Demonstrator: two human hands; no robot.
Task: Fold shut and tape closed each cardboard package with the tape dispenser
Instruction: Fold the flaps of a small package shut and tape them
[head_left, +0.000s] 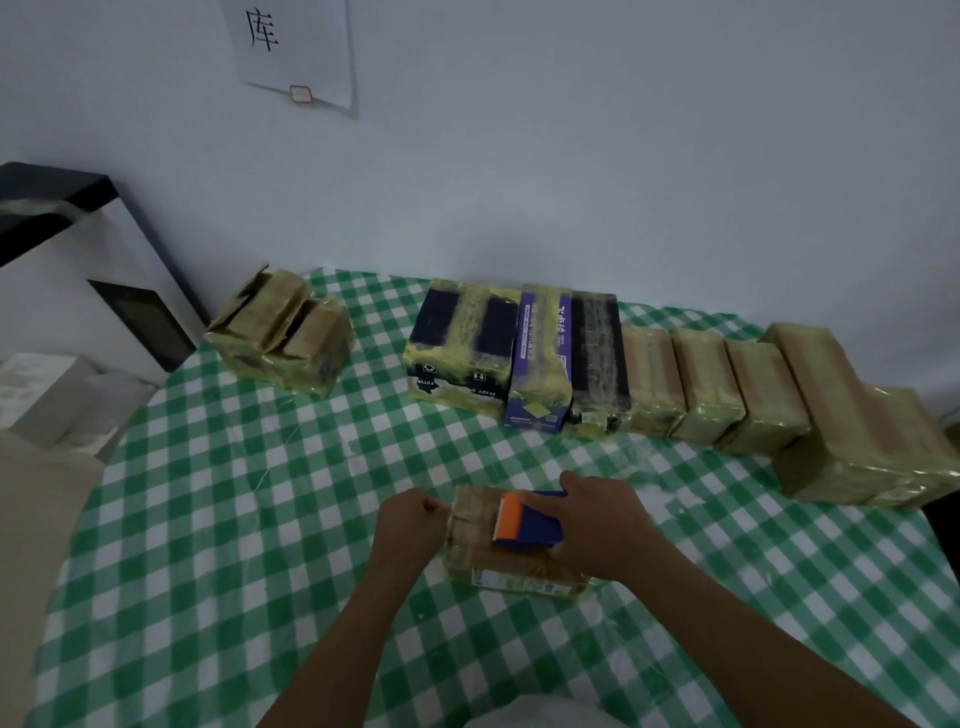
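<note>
Package (511, 571): small brown cardboard box, flaps down, lying on the counter (260, 519) just in front of the person
Tape dispenser (530, 522): blue with an orange toothed blade, resting on top of the package, blade toward the left
Right hand (605, 525): fingers wrapped round the tape dispenser
Left hand (410, 525): fingers curled, gripping the package's left end
Counter cover: green-and-white checked cloth
Far edge: row of taped boxes (597, 364) by the wall, a lone box (280, 332) apart at the left

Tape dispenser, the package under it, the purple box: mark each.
tape dispenser (532, 524): head view, blue body.
package (519, 578): head view, near side face.
purple box (540, 358): head view, top face.
</note>
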